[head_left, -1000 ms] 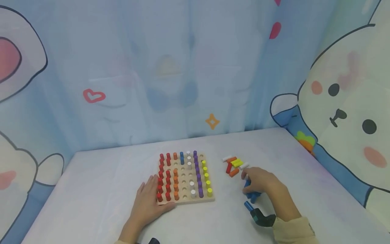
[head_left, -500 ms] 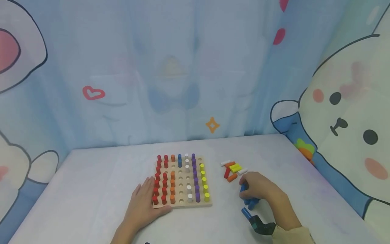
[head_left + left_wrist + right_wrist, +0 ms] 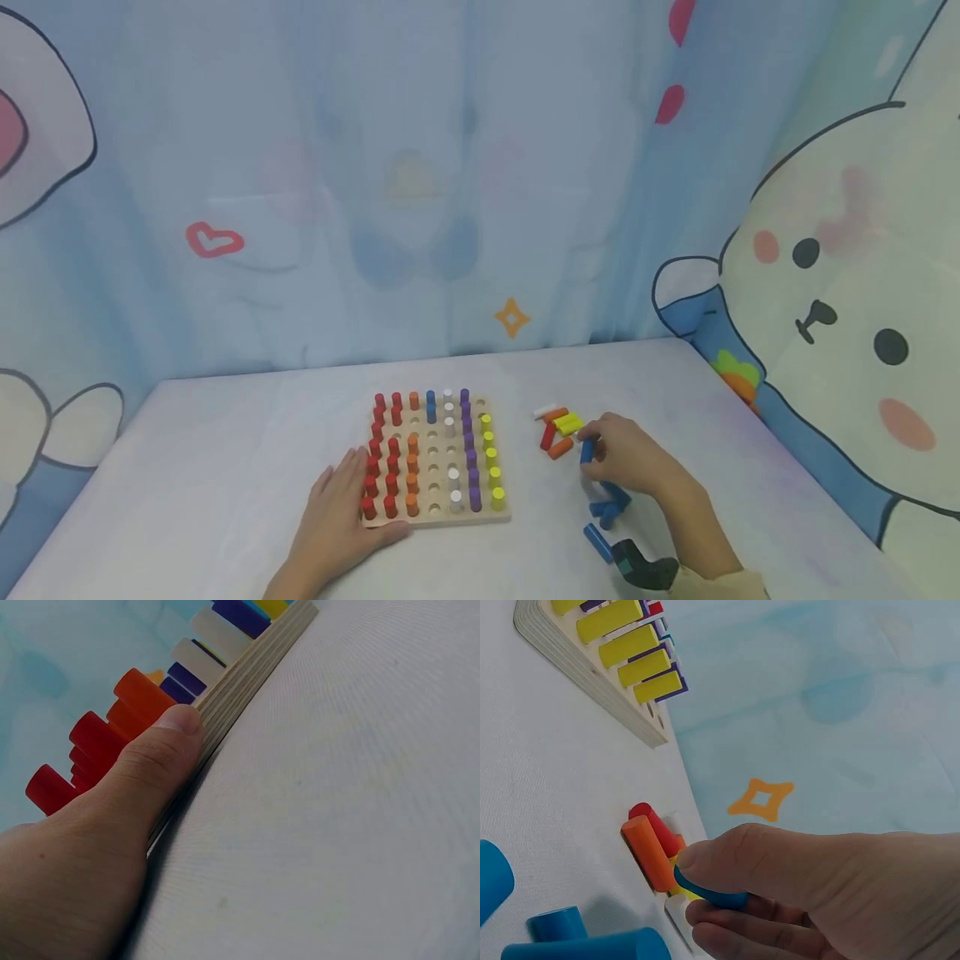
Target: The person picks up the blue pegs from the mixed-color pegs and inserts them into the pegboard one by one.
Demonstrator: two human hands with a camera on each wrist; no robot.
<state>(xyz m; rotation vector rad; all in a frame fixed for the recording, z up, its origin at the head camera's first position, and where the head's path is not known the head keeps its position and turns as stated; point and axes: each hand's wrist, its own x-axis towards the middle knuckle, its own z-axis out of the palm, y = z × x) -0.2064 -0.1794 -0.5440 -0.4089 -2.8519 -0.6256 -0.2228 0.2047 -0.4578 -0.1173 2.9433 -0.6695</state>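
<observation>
A wooden pegboard (image 3: 480,515) stands on the white table, with columns of red, orange, blue, white, purple and yellow pegs in its holes. My left hand (image 3: 335,518) rests along its left side, fingers extended, the thumb (image 3: 154,761) lying on the front edge by an orange peg. To the right of the board, my right hand (image 3: 633,454) pinches a blue peg (image 3: 712,894) between thumb and fingers. Below that hand lie several loose blue pegs (image 3: 617,495), and one more blue peg (image 3: 597,542) is nearer the front.
Beyond the right hand, a small pile of loose pegs lies on the table: red (image 3: 549,436), orange (image 3: 561,448), yellow (image 3: 567,423) and white (image 3: 543,411). A dark wrist device (image 3: 645,567) sits at the right wrist. A printed blue curtain (image 3: 360,167) closes off the back.
My right hand has lifted away from the blue pegs with one pinched, moving slightly up and left, uncovering the others. My left hand stays at the board; the head view has shifted a little.
</observation>
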